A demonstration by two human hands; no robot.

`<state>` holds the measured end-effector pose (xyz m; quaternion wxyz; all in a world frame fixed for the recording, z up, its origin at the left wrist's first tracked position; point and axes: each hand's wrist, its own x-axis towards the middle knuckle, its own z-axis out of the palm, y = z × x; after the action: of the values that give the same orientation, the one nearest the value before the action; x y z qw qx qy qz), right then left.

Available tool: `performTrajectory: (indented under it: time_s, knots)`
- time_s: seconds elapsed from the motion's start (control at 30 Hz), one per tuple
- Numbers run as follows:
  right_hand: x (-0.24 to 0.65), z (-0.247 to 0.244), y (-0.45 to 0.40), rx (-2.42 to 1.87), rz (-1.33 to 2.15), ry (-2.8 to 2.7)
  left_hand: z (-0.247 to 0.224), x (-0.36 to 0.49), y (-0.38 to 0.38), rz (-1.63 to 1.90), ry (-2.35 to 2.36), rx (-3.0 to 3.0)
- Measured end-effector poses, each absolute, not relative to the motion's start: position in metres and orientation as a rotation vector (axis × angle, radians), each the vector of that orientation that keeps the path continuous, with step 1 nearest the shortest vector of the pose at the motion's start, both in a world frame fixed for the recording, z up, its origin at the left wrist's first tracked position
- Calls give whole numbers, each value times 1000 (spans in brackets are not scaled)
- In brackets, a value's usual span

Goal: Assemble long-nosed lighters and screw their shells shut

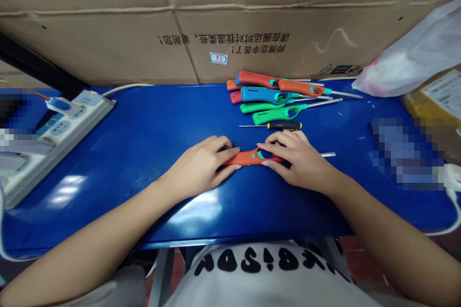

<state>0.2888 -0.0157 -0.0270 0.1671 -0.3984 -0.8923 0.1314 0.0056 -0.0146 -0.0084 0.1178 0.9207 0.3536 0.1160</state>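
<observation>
An orange long-necked gas lighter (248,157) with a turquoise trigger lies level, low over the blue table, its metal tip pointing right. My left hand (205,165) pinches the handle's left end between thumb and fingers. Around the trigger end, my right hand (297,158) grips the same lighter and hides much of its neck. Just beyond my hands lies a screwdriver (284,126) with a black and yellow handle, its shaft pointing left. Behind it is a pile of several more lighters in green, blue, red and orange, with a green lighter (273,116) nearest.
A large cardboard box (126,48) stands along the back of the blue table (122,153). At left sits a white power strip (61,129) with plugs and cables. A white plastic bag (406,53) is at the back right, and a blurred-out dark object (406,153) lies at right.
</observation>
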Motion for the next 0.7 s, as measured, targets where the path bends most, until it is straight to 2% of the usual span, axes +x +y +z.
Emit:
performTrajectory:
  time_s: [0.27, 0.4, 0.57, 0.7]
  knots:
    - [286, -29, -18, -1143, 342, -2499, -7, 11, -21, 216, 1087, 2946]
    - [286, -27, -18, -1130, 216, -2584, -9, 15, -22, 185, 1078, 3072]
    - [289, -26, -15, -1028, 16, -2665, -13, 14, -15, 204, 1025, 2976]
    - [289, -27, -14, -985, 0, -2625, -13, 13, -11, 290, 963, 2778]
